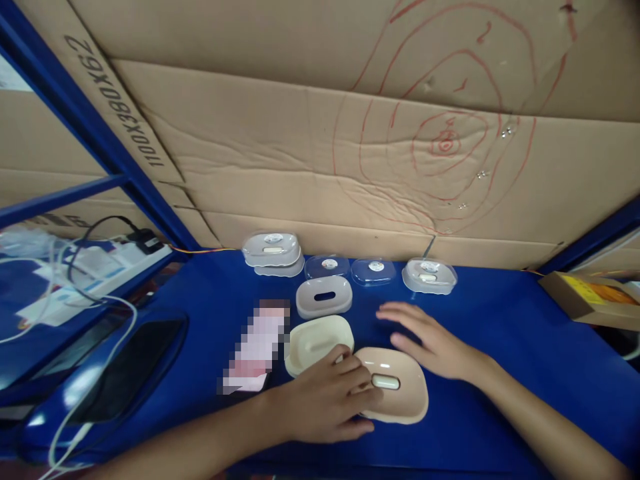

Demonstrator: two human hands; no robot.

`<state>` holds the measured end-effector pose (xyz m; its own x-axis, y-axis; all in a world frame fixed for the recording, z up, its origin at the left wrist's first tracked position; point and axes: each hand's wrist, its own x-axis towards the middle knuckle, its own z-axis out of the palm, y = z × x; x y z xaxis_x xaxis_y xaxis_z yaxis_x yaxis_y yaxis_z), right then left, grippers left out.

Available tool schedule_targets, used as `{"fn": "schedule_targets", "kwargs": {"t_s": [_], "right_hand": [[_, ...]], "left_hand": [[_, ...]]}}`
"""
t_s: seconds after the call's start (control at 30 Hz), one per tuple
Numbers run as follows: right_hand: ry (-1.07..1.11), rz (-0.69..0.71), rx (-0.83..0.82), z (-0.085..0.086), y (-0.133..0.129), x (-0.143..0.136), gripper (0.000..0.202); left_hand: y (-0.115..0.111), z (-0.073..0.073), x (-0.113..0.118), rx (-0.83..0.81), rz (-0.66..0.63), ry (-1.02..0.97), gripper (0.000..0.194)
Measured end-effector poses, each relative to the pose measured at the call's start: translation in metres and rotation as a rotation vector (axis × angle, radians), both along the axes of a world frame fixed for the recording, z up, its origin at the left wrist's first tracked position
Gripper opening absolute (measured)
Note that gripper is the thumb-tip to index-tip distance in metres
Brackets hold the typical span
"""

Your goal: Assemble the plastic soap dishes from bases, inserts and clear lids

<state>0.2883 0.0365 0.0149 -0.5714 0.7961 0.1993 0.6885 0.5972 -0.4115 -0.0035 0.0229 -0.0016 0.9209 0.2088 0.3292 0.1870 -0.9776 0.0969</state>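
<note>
My left hand (330, 397) reaches in from the lower left, its curled fingers over the left edge of a pinkish-beige oval dish (407, 393). A small white capsule-shaped piece (385, 381) sits in the middle of that dish. Whether the left fingers grip the rim is hidden. Just behind them, a cream oval dish (315, 343) is partly covered by the knuckles. My right hand (433, 340) hovers beyond the pink dish's upper right, fingers spread and holding nothing. Farther back stands a pale oval dish (324, 298) with a dark slot.
Clear lidded cases (273, 248) stand at the back left, two clear covers (374, 271) in the middle, another case (430, 275) to the right. A phone (260, 347) lies left of the dishes. Cables and a power strip (95, 287) are far left; an open carton (590, 297), far right.
</note>
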Motion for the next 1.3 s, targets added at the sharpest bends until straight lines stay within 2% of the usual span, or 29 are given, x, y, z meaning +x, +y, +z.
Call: {"fn": "schedule_targets", "kwargs": {"t_s": [0.07, 0.13, 0.17, 0.2, 0.33, 0.4, 0.53, 0.7, 0.77, 0.9, 1.0, 1.13, 1.3], "right_hand": [[-0.008, 0.107, -0.129, 0.003, -0.025, 0.003, 0.072], [-0.058, 0.144, -0.174, 0.001, -0.041, 0.003, 0.101], [-0.083, 0.15, -0.177, -0.001, -0.045, 0.002, 0.108], [-0.105, 0.15, -0.178, -0.003, -0.047, 0.0, 0.108], [-0.109, 0.155, -0.158, -0.007, -0.05, -0.006, 0.083], [-0.081, 0.153, -0.121, -0.008, -0.051, -0.008, 0.078], [-0.053, 0.147, -0.064, -0.008, -0.051, -0.012, 0.071], [-0.061, 0.141, -0.058, -0.005, -0.051, -0.012, 0.059], [-0.077, 0.145, -0.085, -0.006, -0.051, -0.011, 0.061], [-0.126, 0.167, -0.116, -0.012, -0.052, -0.011, 0.08], [-0.113, 0.153, -0.118, -0.015, -0.053, -0.013, 0.071], [-0.072, 0.148, -0.137, -0.012, -0.053, -0.014, 0.069], [-0.005, 0.177, -0.16, -0.007, -0.05, -0.011, 0.064]], "left_hand": [[0.002, -0.002, -0.002, -0.05, 0.049, -0.044, 0.045], [0.005, -0.002, -0.003, -0.091, 0.094, -0.058, 0.063], [0.007, -0.003, -0.004, -0.107, 0.112, -0.049, 0.072], [0.008, -0.003, -0.004, -0.117, 0.131, -0.035, 0.081], [0.013, -0.006, -0.004, -0.154, 0.188, 0.025, 0.102], [0.012, -0.007, -0.004, -0.199, 0.185, 0.052, 0.102], [0.01, -0.007, -0.003, -0.274, 0.211, 0.073, 0.087], [0.012, -0.008, -0.002, -0.318, 0.234, 0.076, 0.091], [0.013, -0.01, -0.002, -0.323, 0.233, 0.066, 0.091], [0.013, -0.014, 0.0, -0.312, 0.234, 0.037, 0.09], [0.013, -0.014, 0.0, -0.31, 0.241, 0.037, 0.095], [0.013, -0.013, -0.001, -0.329, 0.248, 0.05, 0.102], [0.013, -0.013, 0.0, -0.349, 0.258, 0.034, 0.103]]}}
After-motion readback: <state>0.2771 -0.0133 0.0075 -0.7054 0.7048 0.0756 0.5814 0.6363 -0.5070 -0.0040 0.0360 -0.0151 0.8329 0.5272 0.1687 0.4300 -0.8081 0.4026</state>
